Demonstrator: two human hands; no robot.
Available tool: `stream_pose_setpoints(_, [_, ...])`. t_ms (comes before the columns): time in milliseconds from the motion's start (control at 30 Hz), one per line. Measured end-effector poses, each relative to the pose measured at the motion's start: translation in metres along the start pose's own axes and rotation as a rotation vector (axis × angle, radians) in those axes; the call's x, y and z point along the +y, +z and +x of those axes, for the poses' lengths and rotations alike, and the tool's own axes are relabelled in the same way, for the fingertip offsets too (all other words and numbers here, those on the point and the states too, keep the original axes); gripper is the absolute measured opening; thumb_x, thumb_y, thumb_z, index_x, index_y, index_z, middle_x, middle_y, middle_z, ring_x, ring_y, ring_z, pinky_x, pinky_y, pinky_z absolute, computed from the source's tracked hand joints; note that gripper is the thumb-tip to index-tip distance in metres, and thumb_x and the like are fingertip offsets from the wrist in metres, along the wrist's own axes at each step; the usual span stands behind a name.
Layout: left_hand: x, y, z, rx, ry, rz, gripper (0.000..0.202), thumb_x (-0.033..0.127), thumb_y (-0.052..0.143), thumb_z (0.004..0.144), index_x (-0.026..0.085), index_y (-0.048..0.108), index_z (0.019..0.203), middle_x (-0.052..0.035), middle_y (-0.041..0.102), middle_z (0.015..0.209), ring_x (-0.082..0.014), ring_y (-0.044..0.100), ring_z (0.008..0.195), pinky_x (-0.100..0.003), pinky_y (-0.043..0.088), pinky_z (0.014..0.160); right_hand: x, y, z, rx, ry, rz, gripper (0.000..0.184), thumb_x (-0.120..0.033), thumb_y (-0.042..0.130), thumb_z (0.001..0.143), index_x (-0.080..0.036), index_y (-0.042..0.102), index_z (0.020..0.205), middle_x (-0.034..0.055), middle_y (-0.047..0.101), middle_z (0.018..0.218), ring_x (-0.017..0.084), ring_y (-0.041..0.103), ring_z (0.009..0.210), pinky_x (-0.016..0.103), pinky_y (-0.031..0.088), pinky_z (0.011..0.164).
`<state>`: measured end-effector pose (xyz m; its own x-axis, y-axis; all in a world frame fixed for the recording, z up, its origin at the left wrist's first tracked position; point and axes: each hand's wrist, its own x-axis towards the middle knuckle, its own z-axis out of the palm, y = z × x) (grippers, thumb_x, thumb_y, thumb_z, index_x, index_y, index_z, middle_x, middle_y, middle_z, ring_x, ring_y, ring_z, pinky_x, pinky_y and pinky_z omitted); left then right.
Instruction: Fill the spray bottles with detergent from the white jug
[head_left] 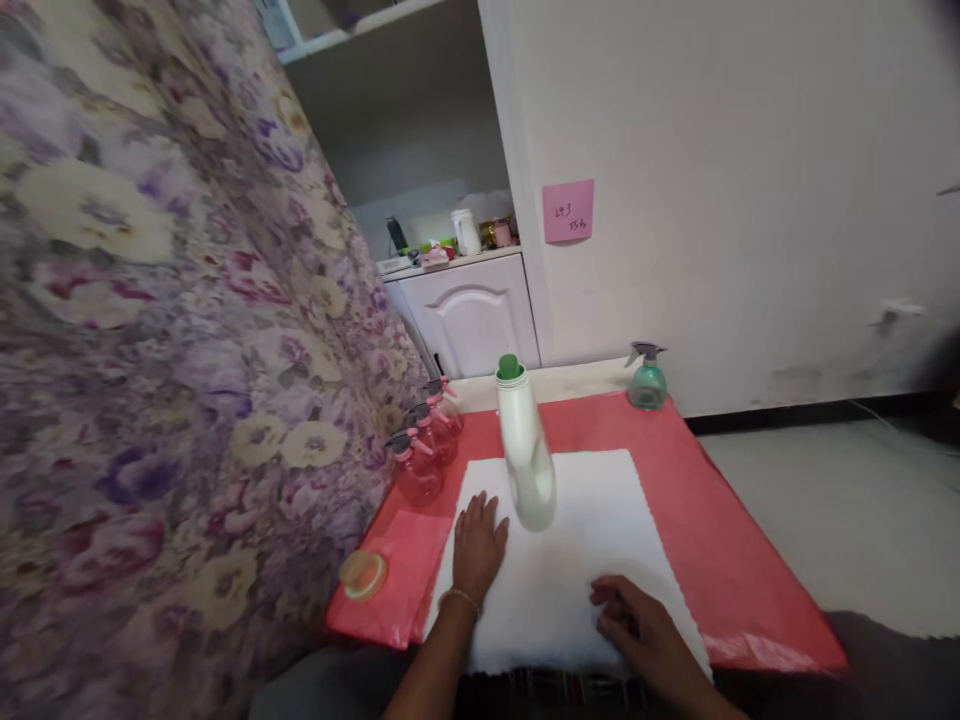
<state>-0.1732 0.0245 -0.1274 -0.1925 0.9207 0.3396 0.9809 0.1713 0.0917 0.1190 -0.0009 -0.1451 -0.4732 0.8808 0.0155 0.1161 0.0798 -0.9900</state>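
Observation:
A white plastic jug-type bottle (525,440) with a moulded handle stands on a white cloth (555,600). Its threaded neck is bare, and a green piece (509,367) sits in the mouth. My left hand (478,545), with a bracelet at the wrist, lies with fingers stretched out on the cloth, close to the bottle's base but apart from it. At the cloth's lower right rests my right hand (630,615), its fingers loosely bent, a gap between thumb and fingers, and nothing visible in it.
Several pink spray bottles (418,470) line the left edge of the red-covered table (720,560). A round yellowish lid-like object (363,575) lies nearer me. A green spray bottle (647,385) stands at the back right. The floral curtain (187,350) hangs along the left.

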Motion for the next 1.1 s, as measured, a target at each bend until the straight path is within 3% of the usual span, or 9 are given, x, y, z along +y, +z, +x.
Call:
stream_pose_setpoints(433, [-0.005, 0.003, -0.007, 0.034, -0.035, -0.183, 0.04, 0.027, 0.048, 0.092, 0.013, 0.062, 0.126, -0.0164, 0.057, 0.141, -0.0288, 0.049, 0.134, -0.05, 0.036, 0.113, 0.004, -0.002, 0.001, -0.031, 0.0, -0.005, 0.034, -0.038, 0.059, 0.081, -0.022, 0.061, 0.111, 0.0082, 0.073, 0.1, 0.022, 0.068, 0.085, 0.035, 0.055, 0.078])
stream_pose_setpoints(567, [-0.013, -0.008, -0.038, 0.08, -0.051, -0.268, 0.04, 0.029, 0.046, 0.091, 0.015, 0.062, 0.126, -0.0132, 0.064, 0.134, -0.0226, 0.057, 0.126, -0.041, 0.045, 0.108, 0.006, -0.003, 0.0, -0.035, -0.003, -0.01, 0.035, -0.04, 0.059, 0.082, -0.022, 0.061, 0.111, 0.0082, 0.074, 0.101, 0.022, 0.069, 0.087, 0.034, 0.055, 0.079])
stream_pose_setpoints(667, [-0.023, -0.024, -0.078, 0.156, -0.101, -0.296, 0.041, 0.031, 0.043, 0.093, 0.016, 0.059, 0.128, -0.0141, 0.059, 0.138, -0.0239, 0.049, 0.134, -0.043, 0.042, 0.11, 0.004, -0.003, -0.001, -0.028, 0.003, -0.02, 0.036, -0.043, 0.06, 0.08, -0.022, 0.062, 0.11, 0.0076, 0.074, 0.1, 0.023, 0.07, 0.09, 0.033, 0.055, 0.081])
stream_pose_setpoints(733, [-0.033, -0.035, -0.104, 0.233, -0.186, -0.301, 0.044, 0.032, 0.04, 0.094, 0.014, 0.055, 0.131, -0.0181, 0.048, 0.146, -0.0274, 0.039, 0.141, -0.048, 0.036, 0.114, 0.004, -0.002, -0.001, -0.027, 0.009, -0.026, 0.037, -0.043, 0.06, 0.08, -0.022, 0.062, 0.11, 0.0074, 0.075, 0.1, 0.022, 0.07, 0.09, 0.032, 0.055, 0.082])
stream_pose_setpoints(800, [-0.045, -0.042, -0.122, 0.348, -0.383, -0.367, 0.045, 0.038, 0.043, 0.093, 0.016, 0.054, 0.131, -0.0168, 0.041, 0.151, -0.0278, 0.032, 0.144, -0.047, 0.028, 0.118, 0.004, -0.002, -0.001, -0.027, 0.01, -0.038, 0.036, -0.043, 0.058, 0.081, -0.022, 0.062, 0.11, 0.0074, 0.074, 0.1, 0.022, 0.07, 0.089, 0.032, 0.055, 0.081])
stream_pose_setpoints(867, [-0.056, -0.043, -0.132, 0.379, -0.59, -0.443, 0.056, 0.046, 0.045, 0.09, 0.016, 0.046, 0.137, -0.0169, 0.029, 0.157, -0.0295, 0.024, 0.148, -0.046, 0.022, 0.12, 0.005, -0.002, 0.0, -0.036, 0.007, -0.05, 0.035, -0.041, 0.057, 0.082, -0.021, 0.062, 0.111, 0.0076, 0.074, 0.1, 0.022, 0.069, 0.088, 0.032, 0.055, 0.081])
stream_pose_setpoints(933, [-0.065, -0.04, -0.133, 0.374, -0.731, -0.484, 0.067, 0.05, 0.044, 0.088, 0.013, 0.036, 0.143, -0.02, 0.022, 0.159, -0.0325, 0.018, 0.149, -0.048, 0.018, 0.12, 0.006, -0.002, 0.0, -0.044, 0.002, -0.055, 0.035, -0.04, 0.057, 0.082, -0.021, 0.061, 0.112, 0.0077, 0.074, 0.101, 0.022, 0.069, 0.089, 0.032, 0.055, 0.081])
stream_pose_setpoints(1100, [-0.078, -0.028, -0.124, 0.359, -0.877, -0.517, 0.076, 0.053, 0.041, 0.088, 0.003, 0.026, 0.144, -0.0278, 0.027, 0.153, -0.037, 0.019, 0.148, -0.047, 0.019, 0.119, 0.01, -0.003, 0.002, -0.036, 0.002, -0.047, 0.035, -0.039, 0.058, 0.082, -0.021, 0.061, 0.111, 0.0077, 0.073, 0.102, 0.022, 0.069, 0.088, 0.032, 0.055, 0.08])
